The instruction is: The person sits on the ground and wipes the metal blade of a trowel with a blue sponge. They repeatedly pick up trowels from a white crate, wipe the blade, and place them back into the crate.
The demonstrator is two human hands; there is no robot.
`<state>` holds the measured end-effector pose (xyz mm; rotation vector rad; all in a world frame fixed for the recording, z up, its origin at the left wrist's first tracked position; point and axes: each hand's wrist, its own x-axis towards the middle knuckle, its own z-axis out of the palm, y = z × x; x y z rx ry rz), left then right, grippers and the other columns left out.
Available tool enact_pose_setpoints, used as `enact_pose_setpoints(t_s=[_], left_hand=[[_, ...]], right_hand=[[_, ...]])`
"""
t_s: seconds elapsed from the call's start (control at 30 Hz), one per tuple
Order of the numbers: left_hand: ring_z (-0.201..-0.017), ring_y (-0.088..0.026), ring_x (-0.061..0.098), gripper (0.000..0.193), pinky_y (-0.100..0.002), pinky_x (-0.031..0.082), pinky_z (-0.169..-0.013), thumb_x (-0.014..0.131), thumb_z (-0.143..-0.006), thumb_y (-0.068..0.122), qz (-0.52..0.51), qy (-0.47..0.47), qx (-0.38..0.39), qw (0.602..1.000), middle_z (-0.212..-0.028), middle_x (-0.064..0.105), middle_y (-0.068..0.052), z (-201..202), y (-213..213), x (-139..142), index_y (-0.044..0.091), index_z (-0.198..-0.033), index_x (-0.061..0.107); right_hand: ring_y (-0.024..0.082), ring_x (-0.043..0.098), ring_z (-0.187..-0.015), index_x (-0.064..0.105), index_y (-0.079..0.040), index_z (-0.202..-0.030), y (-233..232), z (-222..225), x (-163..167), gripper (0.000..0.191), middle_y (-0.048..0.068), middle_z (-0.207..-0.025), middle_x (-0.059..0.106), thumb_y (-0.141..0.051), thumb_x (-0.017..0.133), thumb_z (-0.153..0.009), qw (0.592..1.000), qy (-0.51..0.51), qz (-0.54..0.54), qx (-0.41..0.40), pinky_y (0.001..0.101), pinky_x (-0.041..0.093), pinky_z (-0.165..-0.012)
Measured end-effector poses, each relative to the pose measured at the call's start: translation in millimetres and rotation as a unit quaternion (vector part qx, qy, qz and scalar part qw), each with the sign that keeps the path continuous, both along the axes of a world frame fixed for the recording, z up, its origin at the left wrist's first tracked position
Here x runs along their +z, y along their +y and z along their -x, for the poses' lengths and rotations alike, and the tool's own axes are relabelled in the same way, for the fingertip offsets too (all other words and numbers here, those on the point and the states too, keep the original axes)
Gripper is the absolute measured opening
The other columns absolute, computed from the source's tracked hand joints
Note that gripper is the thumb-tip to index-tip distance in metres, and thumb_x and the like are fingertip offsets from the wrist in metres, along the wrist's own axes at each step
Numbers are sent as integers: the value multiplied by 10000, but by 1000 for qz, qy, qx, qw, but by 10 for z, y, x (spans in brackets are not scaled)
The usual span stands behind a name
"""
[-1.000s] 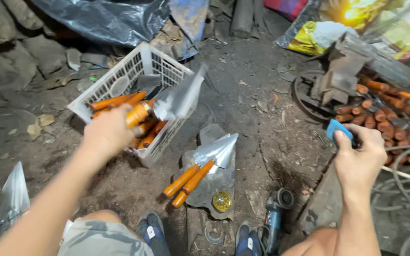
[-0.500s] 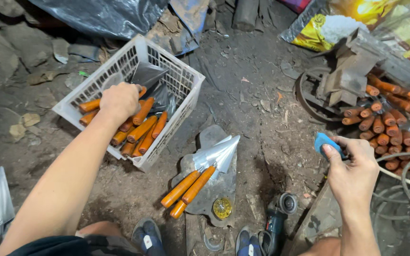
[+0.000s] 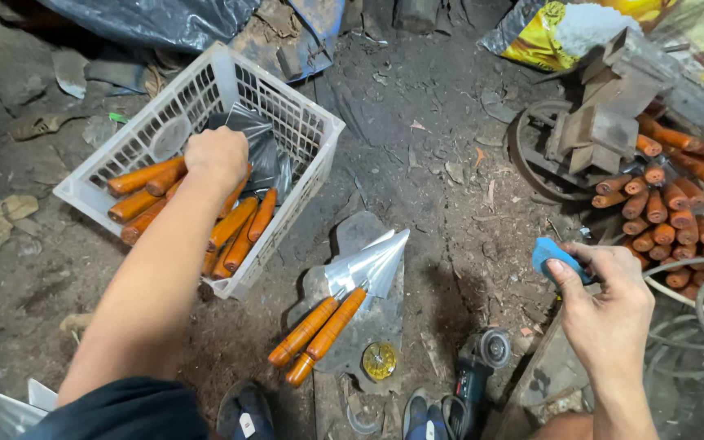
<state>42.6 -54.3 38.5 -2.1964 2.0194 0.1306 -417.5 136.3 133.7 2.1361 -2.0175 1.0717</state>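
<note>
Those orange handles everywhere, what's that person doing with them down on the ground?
A person is working low over a dirt floor. Their left hand reaches into a white plastic basket filled with orange-handled metal trowels. Their right hand pinches a small blue piece. Two more trowels lie on a flat stone between the hands, near a small grinder. A pile of loose wooden handles sits at the right.
</note>
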Motion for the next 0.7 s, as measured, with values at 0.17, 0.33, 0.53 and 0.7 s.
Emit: enact_pose_setpoints(t_s=[0.17, 0.33, 0.53, 0.7], left_hand=[[-1159, -333, 696, 280, -439, 576, -925, 559, -994, 154, -3, -6, -22, 1000, -1269, 713, -155, 157, -122, -197, 107, -1159, 780], [-1301, -436, 511, 374, -531, 535, -906, 544, -966, 206, 5, -36, 30, 999, -1423, 544, -216, 39, 41, -351, 83, -1293, 676], [-1302, -394, 457, 463, -530, 473, -961, 693, -818, 172, 103, -61, 43, 992, -1319, 586, -192, 115, 236, -314, 121, -1277, 677], [-949, -372, 723, 287, -508, 595, -818, 711, -877, 217, 29, 159, -197, 967, -1011, 727, -174, 950, 630, -465, 112, -1144, 697]], right_hand=[[230, 620, -971, 734, -22, -1152, -40, -33, 1, 250, 109, -993, 671, -82, 797, -917, 1000, -2, -3, 3, 326, 489, -882], [219, 625, -954, 728, -16, -1126, -15, 13, 17, 234, 108, -987, 674, -80, 797, -911, 1000, -12, -9, -1, 321, 491, -889], [207, 627, -938, 721, -3, -1096, -22, 87, -5, 194, 109, -994, 677, -59, 789, -924, 999, -25, -8, 18, 315, 490, -894], [213, 625, -942, 711, 7, -1108, 21, 167, -41, 186, 117, -996, 661, -37, 796, -948, 999, -37, -6, 37, 324, 488, -893]])
